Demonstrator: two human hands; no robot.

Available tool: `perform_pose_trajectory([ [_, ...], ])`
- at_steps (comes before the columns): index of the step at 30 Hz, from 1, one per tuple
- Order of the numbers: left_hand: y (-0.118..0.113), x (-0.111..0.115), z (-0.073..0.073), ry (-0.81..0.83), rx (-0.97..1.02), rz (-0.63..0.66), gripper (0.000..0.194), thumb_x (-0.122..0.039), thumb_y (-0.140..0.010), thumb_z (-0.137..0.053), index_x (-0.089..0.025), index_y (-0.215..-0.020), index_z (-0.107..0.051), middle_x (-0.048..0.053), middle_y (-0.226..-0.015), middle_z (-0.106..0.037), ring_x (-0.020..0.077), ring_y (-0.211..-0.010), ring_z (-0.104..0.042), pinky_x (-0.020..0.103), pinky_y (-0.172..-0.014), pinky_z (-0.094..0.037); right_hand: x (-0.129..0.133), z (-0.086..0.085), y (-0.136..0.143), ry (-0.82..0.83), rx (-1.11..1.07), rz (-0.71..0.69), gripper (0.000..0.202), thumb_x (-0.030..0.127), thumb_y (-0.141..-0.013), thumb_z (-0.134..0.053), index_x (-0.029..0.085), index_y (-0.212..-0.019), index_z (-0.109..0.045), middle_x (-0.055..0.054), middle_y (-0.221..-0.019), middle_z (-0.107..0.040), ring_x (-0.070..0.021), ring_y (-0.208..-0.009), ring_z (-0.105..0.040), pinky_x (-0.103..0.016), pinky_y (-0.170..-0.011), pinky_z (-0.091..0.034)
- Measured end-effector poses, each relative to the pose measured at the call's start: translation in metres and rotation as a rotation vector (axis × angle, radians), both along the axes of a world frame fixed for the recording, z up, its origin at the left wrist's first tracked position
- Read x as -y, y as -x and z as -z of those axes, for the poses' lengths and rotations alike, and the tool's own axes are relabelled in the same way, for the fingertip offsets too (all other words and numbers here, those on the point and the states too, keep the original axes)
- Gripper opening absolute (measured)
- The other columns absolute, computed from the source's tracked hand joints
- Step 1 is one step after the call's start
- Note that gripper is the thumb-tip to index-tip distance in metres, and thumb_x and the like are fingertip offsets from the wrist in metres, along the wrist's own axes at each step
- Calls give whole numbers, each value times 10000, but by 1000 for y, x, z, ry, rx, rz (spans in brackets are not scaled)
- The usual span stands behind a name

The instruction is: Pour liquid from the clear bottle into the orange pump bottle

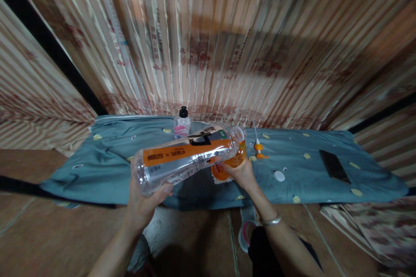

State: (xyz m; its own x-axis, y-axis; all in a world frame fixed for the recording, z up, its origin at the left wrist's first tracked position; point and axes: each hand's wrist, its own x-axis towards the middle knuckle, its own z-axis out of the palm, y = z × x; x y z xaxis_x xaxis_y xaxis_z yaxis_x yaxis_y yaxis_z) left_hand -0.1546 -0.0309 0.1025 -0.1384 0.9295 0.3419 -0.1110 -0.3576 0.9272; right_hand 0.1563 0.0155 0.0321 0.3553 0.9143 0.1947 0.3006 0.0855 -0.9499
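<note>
My left hand (pixel 144 203) is wrapped round the base end of a large clear plastic bottle (pixel 188 156) with an orange and silver label. That bottle lies nearly level in the air, its mouth end pointing right. In my right hand (pixel 243 175) is an orange pump bottle (pixel 238 159) with its top off, partly hidden behind the clear bottle and my fingers. The two bottle mouths are close together; whether liquid flows cannot be made out. Just right of them, an orange pump head (pixel 259 149) with a pale tube lies on the cloth.
A teal patterned cloth (pixel 107 160) covers the low bed-like surface. On it are a small bottle with a black cap (pixel 183 123), a white round cap (pixel 279 176) and a dark phone (pixel 334 166). Striped curtains (pixel 208 52) hang behind, with dark poles (pixel 55 47) at the sides.
</note>
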Motion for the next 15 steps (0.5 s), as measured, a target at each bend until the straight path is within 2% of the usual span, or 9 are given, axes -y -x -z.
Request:
perform_pose_trajectory([
  [3,-1,2,-10,24,-15,10,893,-650,-794,-1048,-228,-1480,-661,8,-890,-779,195,-507,-649,337,-479,-579,0,0,0,-5,-16,0,666,541,-577,-1086,286,-1118,-791,-135,-1167,-966,-425,-1097,-941,-568,-1014,-786],
  [7,-2,3,-21,70,-37,2,965,-689,-738,-1072,-238,-1467,-630,12,-959,-783,187,-522,-659,343,-496,-589,1,0,0,5,-18,1,637,523,-581,-1085,294,-1088,-776,-126,-1176,-967,-412,-1107,-941,-553,-1030,-780],
  [15,-5,3,-25,52,-43,10,936,-682,-746,-1063,-225,-1445,-640,1,-858,-790,211,-501,-660,369,-519,-592,2,-5,0,27,-29,-18,621,562,-585,-1072,286,-1049,-766,-151,-1183,-963,-432,-1118,-937,-585,-1050,-772],
])
